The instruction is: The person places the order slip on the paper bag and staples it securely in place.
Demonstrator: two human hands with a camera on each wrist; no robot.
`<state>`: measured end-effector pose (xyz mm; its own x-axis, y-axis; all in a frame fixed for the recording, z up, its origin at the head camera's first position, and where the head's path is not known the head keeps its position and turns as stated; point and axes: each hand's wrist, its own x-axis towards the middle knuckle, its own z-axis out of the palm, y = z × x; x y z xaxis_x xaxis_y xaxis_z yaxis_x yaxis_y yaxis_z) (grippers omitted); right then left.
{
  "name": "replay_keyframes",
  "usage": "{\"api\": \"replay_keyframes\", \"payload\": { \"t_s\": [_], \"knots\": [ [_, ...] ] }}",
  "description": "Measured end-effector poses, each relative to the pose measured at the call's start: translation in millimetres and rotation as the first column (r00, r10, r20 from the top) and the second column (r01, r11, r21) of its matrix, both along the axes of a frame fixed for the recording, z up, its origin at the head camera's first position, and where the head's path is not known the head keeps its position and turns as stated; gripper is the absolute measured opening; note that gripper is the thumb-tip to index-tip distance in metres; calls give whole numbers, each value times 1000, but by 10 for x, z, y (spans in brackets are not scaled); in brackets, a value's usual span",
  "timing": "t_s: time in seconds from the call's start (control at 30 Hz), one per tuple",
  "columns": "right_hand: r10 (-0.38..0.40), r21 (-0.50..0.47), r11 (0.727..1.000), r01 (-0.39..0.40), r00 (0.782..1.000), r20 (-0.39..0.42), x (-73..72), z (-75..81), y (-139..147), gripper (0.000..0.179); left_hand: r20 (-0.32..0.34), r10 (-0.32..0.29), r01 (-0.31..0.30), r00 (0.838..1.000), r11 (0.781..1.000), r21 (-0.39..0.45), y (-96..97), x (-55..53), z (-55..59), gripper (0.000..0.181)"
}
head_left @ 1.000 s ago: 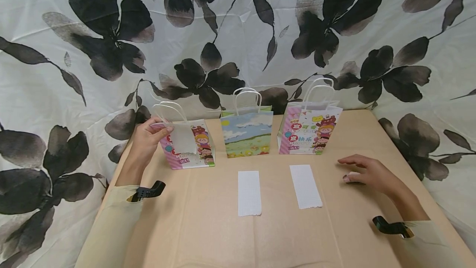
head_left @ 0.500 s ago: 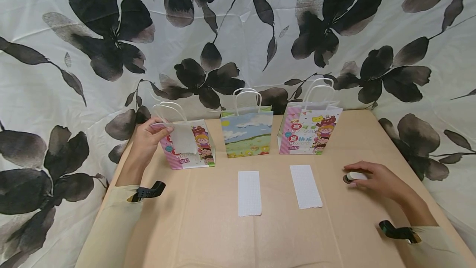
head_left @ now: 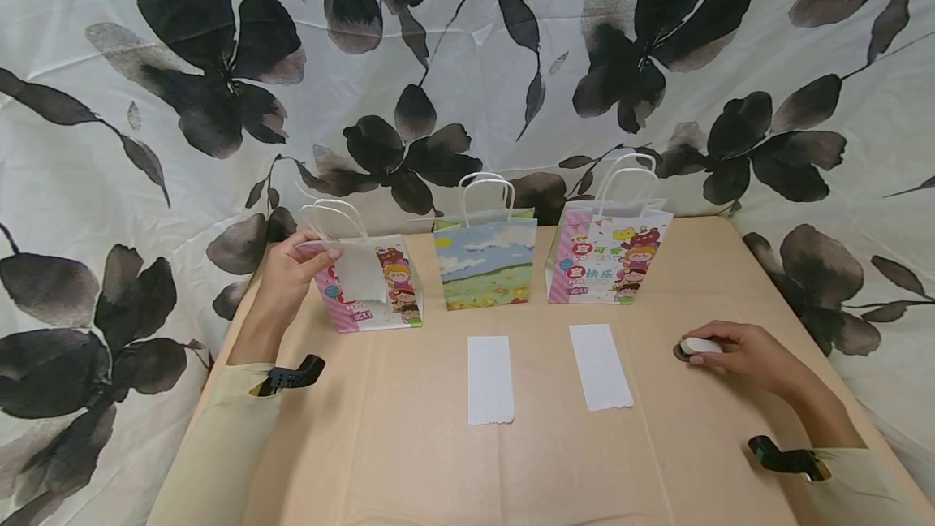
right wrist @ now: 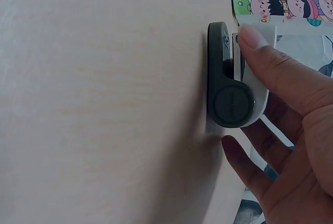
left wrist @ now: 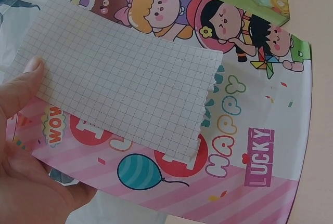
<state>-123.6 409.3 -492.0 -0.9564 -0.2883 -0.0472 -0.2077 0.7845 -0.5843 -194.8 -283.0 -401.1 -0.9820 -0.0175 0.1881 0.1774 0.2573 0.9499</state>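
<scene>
On the left my left hand (head_left: 286, 273) pinches a torn-edged slip of squared paper (left wrist: 119, 73) against the front of a pink-and-white paper gift bag (head_left: 400, 286). The thumb presses the slip near the bag's top edge; the other fingers go behind the bag, partly hidden. The slip covers part of the printed cartoon figures and lettering. Over at the right side of the table, my right hand (head_left: 756, 357) grips a small white and dark grey stapler (right wrist: 233, 104). In the right wrist view the thumb lies along its white side, and the dark base faces the tabletop.
A bag with a meadow picture (head_left: 485, 266) stands in the middle, and a second pink-and-white bag (head_left: 606, 258) to its right. Two more squared slips, a left one (head_left: 490, 380) and a right one (head_left: 601, 367), lie in front. A floral cloth (head_left: 467, 63) hangs behind the table.
My right hand has moved slightly right and toward me, its fingers closing round the stapler, which now shows more clearly. The left hand, slip and bag have stayed put.
</scene>
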Motion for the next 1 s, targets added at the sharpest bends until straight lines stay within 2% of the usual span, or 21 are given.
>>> {"api": "replay_keyframes", "payload": {
  "t_s": [0.17, 0.33, 0.5, 0.6, 0.73, 1.0],
  "knots": [
    [14, -21, 1000, -13, 1000, 19, 3, 16, 28, 35, -6, -8, 8, 1000, 1000, -1, -6, -3, 1, 14],
    [44, -86, 995, -40, 998, 45, 0, 41, 58, 28, -8, -11, 11, 1000, 1000, 2, -10, -8, 2, 12],
    [45, -111, 993, -37, 996, 71, -11, 34, 52, 24, -5, -14, 14, 1000, 1000, 1, -13, -2, 8, 13],
    [46, -115, 993, -35, 994, 94, -17, 47, 55, 27, -4, -15, 15, 1000, 1000, 1, -12, -3, 11, 13],
    [42, -72, 997, -34, 993, 114, -22, 57, 80, 37, -5, -16, 16, 1000, 1000, 12, -12, -6, 10, 12],
    [49, -44, 998, -44, 992, 120, 22, 5, 113, 49, 0, -16, 16, 1000, 1000, 25, -13, -10, 6, 12]
  ]
}}
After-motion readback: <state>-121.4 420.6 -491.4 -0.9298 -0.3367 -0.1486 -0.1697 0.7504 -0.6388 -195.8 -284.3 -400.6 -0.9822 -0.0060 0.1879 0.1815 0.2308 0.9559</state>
